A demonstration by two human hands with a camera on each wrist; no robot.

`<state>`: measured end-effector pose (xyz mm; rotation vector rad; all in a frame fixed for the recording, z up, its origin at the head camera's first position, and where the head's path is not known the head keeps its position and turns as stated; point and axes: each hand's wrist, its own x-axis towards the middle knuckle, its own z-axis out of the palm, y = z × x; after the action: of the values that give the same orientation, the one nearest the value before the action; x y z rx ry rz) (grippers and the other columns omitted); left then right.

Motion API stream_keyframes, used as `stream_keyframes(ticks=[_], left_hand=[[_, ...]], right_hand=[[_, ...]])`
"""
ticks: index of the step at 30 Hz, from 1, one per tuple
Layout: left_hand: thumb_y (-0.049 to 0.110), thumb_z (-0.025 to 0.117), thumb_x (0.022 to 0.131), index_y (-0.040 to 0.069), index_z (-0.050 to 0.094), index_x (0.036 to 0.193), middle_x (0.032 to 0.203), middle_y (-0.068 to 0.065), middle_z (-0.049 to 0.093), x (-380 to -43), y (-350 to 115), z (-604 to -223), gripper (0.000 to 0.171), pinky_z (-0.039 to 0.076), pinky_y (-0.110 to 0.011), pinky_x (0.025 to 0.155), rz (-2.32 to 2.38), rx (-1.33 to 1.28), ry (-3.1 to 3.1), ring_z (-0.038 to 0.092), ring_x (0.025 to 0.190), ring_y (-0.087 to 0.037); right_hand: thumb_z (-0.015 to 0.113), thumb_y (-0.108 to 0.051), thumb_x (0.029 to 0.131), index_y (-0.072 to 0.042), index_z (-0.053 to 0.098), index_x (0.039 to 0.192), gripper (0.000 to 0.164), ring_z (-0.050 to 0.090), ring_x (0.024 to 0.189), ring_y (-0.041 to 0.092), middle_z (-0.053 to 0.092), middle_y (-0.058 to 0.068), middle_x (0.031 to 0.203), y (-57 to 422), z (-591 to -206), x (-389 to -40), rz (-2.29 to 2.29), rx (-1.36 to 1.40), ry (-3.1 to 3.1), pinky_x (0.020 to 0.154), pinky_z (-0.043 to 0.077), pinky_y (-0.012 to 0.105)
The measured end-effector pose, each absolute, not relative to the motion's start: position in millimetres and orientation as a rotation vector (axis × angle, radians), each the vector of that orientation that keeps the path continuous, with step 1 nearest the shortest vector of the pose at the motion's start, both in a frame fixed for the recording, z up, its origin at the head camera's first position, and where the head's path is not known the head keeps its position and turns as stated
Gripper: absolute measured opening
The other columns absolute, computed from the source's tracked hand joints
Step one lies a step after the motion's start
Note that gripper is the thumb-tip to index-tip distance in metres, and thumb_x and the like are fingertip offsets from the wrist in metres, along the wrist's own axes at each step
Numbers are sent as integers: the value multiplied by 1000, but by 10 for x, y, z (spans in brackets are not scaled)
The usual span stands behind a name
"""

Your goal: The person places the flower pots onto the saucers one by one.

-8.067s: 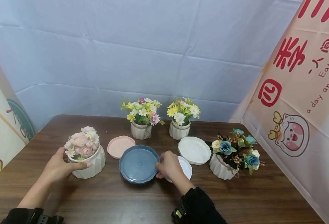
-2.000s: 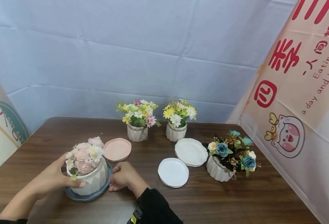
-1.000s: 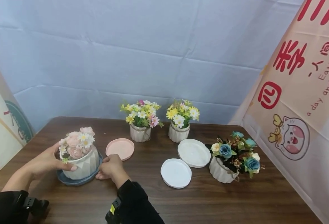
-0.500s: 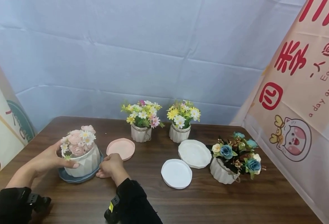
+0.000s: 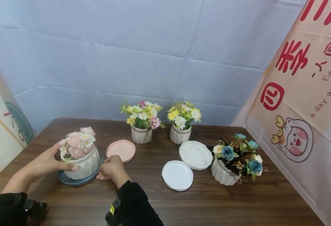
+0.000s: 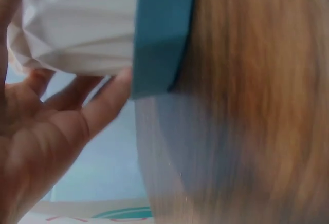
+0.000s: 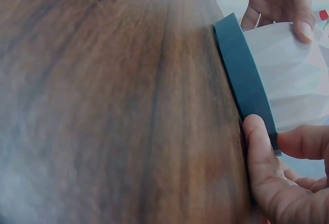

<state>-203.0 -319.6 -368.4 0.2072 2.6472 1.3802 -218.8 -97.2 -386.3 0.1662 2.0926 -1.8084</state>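
Observation:
At the left of the table, a white faceted flower pot (image 5: 86, 166) with pale pink roses and white daisies (image 5: 79, 142) stands upright on a blue scalloped saucer (image 5: 76, 182). My left hand (image 5: 45, 164) grips the pot from its left side, thumb across the front. In the left wrist view, one fingertip (image 6: 123, 77) reaches down to the edge of the saucer (image 6: 162, 39). My right hand (image 5: 113, 169) pinches the saucer's right rim. The right wrist view shows its thumb and a finger (image 7: 255, 126) on either side of that rim, low against the wood.
Behind my right hand lies a pink saucer (image 5: 121, 150). Two white saucers, a smaller (image 5: 177, 175) and a larger (image 5: 196, 155), lie right of centre. Two small daisy pots (image 5: 141, 135) (image 5: 180, 134) stand at the back, and a blue-rose pot (image 5: 224, 172) stands on the right.
The blue saucer has gone from mid-table to under the pink-flower pot at the left, my right hand keeping to its rim. Over the last second, hands and pot have barely moved.

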Motion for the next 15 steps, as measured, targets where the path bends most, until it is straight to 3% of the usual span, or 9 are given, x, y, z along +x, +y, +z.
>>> stream_keyframes(ticks=[6, 15], left_hand=[[26, 76, 77, -2, -5, 146, 140, -40, 12, -2068, -3246, -3669, 110, 32, -67, 86, 1300, 220, 2679, 17, 124, -57], [22, 77, 76, -1, -8, 146, 141, -42, 0, -2069, -3339, -3649, 113, 19, -72, 89, 1270, 244, 2644, 3, 126, -59]], right_hand=[[59, 8, 82, 3, 60, 92, 12, 66, 60, 30, 61, 15, 58, -967, -3859, -2188, -1802, 173, 2112, 44, 50, 25], [60, 8, 82, 2, 61, 96, 15, 66, 60, 29, 62, 14, 60, -966, -3865, -2192, -1798, 164, 2094, 46, 51, 26]])
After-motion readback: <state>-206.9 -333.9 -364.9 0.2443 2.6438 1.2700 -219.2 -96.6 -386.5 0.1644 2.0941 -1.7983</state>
